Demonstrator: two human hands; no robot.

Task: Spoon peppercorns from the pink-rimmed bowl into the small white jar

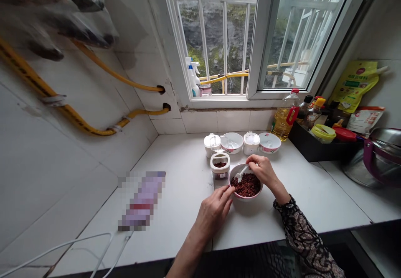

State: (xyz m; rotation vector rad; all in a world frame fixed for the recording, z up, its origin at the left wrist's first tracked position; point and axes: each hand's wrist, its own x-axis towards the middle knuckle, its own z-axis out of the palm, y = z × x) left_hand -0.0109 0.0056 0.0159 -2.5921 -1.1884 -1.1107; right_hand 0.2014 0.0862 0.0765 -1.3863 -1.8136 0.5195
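Observation:
A white bowl [246, 197] with a pink rim stands on the counter, filled with small dark red dried grains that look like peppercorns [249, 185]. My left hand [216, 205] grips the bowl's left rim with its fingertips. Pinched in my right hand [262, 172] is a small white spoon [240, 174], its scoop end dipping into the grains. Just behind and left of the bowl sits a spice jar [220, 173] with its lid raised and more of the dark red grains inside.
Behind stand two white jars [212, 147] [251, 145] and two white bowls [233, 147] [270, 144]. An oil bottle [285, 117], a black condiment box [308, 146] and a metal pot [380, 156] are at right. A blurred purple object [142, 202] with a cable lies left.

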